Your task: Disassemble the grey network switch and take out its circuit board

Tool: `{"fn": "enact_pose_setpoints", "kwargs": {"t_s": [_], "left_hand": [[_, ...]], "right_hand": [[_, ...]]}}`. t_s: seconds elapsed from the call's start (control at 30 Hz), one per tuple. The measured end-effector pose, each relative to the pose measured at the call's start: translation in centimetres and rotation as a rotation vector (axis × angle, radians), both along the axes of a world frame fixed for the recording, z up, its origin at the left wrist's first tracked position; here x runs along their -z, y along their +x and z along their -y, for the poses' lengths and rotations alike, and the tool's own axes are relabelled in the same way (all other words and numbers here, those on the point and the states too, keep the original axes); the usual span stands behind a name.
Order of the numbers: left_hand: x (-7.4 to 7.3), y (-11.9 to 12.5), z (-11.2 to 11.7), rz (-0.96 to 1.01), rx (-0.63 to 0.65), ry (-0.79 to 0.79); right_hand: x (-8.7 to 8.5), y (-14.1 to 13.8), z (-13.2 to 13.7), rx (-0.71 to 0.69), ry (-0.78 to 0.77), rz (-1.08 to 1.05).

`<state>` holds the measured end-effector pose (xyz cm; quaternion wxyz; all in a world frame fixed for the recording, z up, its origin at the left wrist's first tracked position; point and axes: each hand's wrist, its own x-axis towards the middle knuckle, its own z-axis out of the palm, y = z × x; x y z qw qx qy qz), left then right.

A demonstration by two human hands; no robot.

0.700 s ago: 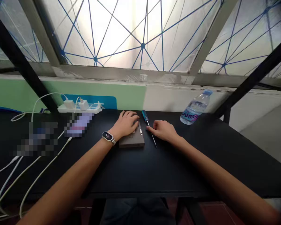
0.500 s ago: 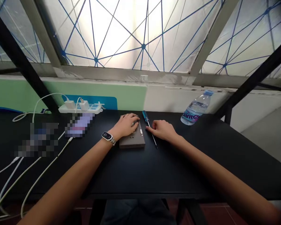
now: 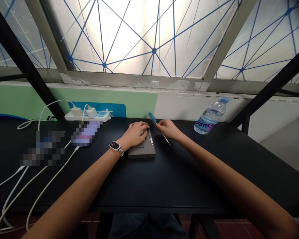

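A flat grey rectangular device (image 3: 142, 150) lies on the black table (image 3: 164, 179) in front of me. My left hand (image 3: 136, 132), with a watch on its wrist, rests on the device's far end, fingers curled and pressing down on it. My right hand (image 3: 168, 128) is closed round a screwdriver (image 3: 157, 126) with a blue handle, just right of the device. The screwdriver is lifted off the table, handle pointing up and away, metal tip pointing down toward me.
A white power strip (image 3: 88, 115) with plugged chargers sits at the back left, and white cables (image 3: 37, 186) trail over the table's left side. Two blurred objects (image 3: 86, 132) lie left of my arm. A water bottle (image 3: 209, 116) lies at the back right.
My right hand has closed on the screwdriver and lifted it off the table, moving up and away. My left hand stays on the grey device.
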<state>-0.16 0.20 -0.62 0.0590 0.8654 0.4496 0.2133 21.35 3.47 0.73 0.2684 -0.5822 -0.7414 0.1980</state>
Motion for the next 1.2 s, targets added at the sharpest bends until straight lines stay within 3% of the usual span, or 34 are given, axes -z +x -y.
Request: {"fn": "enact_pose_setpoints", "kwargs": {"t_s": [0.27, 0.4, 0.53, 0.73, 0.9, 1.2], "left_hand": [[0.0, -0.1, 0.1, -0.002, 0.003, -0.002], [-0.2, 0.0, 0.5, -0.01, 0.005, -0.005], [-0.6, 0.1, 0.8, -0.03, -0.008, 0.012], [-0.7, 0.1, 0.5, 0.116, -0.044, -0.018], [-0.4, -0.1, 0.3, 0.193, -0.027, -0.02], [0.1, -0.2, 0.2, 0.052, -0.023, 0.02]], "right_hand": [[-4.4, -2.6, -2.3, -0.044, 0.199, -0.361], [-5.6, -3.6, -2.8, -0.123, 0.27, -0.591], [-5.5, -3.8, -2.2, -0.221, 0.22, -0.693], [-4.6, -3.6, -0.5, -0.34, 0.248, -0.574], [-4.5, -3.4, 0.0, -0.358, 0.326, -0.417], [-3.7, -2.9, -0.2, -0.347, 0.352, -0.356]]}}
